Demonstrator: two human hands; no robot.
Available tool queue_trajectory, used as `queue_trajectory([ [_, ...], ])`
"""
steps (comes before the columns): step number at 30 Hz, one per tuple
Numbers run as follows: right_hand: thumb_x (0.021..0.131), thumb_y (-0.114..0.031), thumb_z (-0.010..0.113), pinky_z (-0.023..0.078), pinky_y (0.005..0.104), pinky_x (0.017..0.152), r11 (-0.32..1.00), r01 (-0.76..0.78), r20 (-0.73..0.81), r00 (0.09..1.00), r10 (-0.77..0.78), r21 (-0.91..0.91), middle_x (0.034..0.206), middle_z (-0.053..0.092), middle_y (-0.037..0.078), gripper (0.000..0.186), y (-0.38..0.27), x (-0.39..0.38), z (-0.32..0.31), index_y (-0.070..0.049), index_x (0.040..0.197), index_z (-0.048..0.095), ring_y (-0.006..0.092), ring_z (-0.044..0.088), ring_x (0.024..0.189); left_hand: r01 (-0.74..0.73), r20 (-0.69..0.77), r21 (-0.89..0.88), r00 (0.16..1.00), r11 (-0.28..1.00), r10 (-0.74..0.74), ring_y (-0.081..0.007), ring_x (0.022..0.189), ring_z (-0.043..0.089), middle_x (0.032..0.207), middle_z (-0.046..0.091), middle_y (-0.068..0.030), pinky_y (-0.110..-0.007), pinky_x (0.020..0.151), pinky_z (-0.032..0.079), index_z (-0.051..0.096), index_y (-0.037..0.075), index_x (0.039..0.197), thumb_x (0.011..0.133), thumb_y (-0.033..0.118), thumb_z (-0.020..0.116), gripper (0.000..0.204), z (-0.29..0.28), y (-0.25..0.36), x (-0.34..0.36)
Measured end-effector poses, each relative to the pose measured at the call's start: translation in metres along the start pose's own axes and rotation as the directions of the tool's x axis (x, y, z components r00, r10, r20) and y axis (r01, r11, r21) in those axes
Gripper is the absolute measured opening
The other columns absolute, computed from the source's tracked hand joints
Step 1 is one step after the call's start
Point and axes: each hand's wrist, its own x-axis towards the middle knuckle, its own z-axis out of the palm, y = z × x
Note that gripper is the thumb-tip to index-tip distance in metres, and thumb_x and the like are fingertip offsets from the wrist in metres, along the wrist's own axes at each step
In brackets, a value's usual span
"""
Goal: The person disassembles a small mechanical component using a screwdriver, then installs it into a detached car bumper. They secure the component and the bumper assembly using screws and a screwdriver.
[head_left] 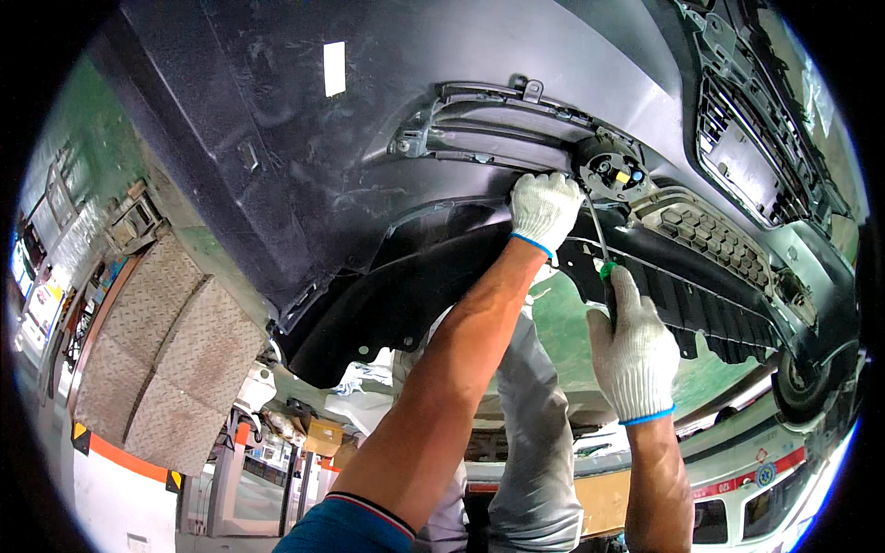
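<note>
A large dark grey car bumper cover (323,184) fills the upper view, its inner side showing. Below a slatted vent (516,134), my left hand (544,214), in a white knit glove with a blue cuff, is closed at the panel's lower edge; what its fingers hold is hidden. Beside it is a round black lamp housing (612,173) with a yellow part. My right hand (634,355), gloved alike, grips a screwdriver (607,269) with a green and black handle. Its long shaft slants up toward my left fingers, where the tip is hidden.
A black plastic liner (387,309) with holes runs along the bumper's lower edge. At right are a honeycomb grille (710,235) and a larger grille opening (737,147). Diamond-plate panels (166,350) stand lower left. A white vehicle (756,470) is lower right.
</note>
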Motion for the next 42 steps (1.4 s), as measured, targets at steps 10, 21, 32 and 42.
queue_trajectory([
  [10, 0.098, -0.023, 0.065, 0.042, 0.025, 0.046, 0.139, -0.439, 0.382, 0.87, 0.31, 0.888, 0.082, 0.066, 0.005, 0.052, 0.008, 0.004, 0.0, 0.001, 0.143, 0.055, 0.0063, 0.051, 0.052, -0.041, -0.069, 0.062, 0.997, 0.997, 0.045, -0.0222, 0.065, 0.069, 0.069, 0.067, -0.0029, -0.041, 0.061, 0.05, 0.071, 0.017, 0.073, 0.085, 0.035, 0.068, 0.021, -0.001, -0.002, 0.002],
  [21, 0.087, -0.015, 0.068, 0.057, 0.0492, 0.067, 0.978, 0.07, -0.015, 0.998, -0.069, 0.195, 0.104, 0.073, 0.02, 0.053, 0.002, 0.011, 0.003, -0.009, 0.138, 0.058, 0.0429, 0.072, 0.076, -0.014, 0.006, 0.049, 1.0, 0.999, 0.014, -0.0238, 0.068, 0.071, 0.073, 0.07, -0.0049, -0.042, 0.064, 0.053, 0.074, 0.014, 0.079, 0.086, 0.036, 0.068, 0.024, 0.0, 0.0, 0.005],
  [32, 0.094, -0.015, 0.064, 0.05, 0.026, 0.064, 0.048, -0.425, 0.39, 0.864, 0.318, 0.904, 0.088, 0.068, 0.007, 0.051, 0.005, 0.009, -0.009, 0.002, 0.142, 0.057, 0.0077, 0.059, 0.073, 0.04, 0.151, 0.025, 0.988, 0.999, -0.043, -0.0259, 0.075, 0.073, 0.081, 0.073, -0.007, -0.046, 0.069, 0.051, 0.074, 0.014, 0.081, 0.09, 0.039, 0.065, 0.028, -0.008, 0.0, 0.008],
  [42, 0.082, -0.016, 0.076, 0.058, 0.0475, 0.07, 0.966, 0.149, 0.033, 0.989, -0.145, -0.211, 0.1, 0.068, 0.017, 0.061, -0.02, 0.003, -0.02, -0.014, 0.14, 0.057, 0.0377, 0.071, 0.084, 0.126, -0.081, -0.037, 0.988, 0.991, -0.129, -0.0256, 0.067, 0.069, 0.072, 0.068, -0.0055, -0.045, 0.065, 0.051, 0.071, 0.014, 0.075, 0.079, 0.03, 0.07, 0.016, -0.024, 0.013, 0.001],
])
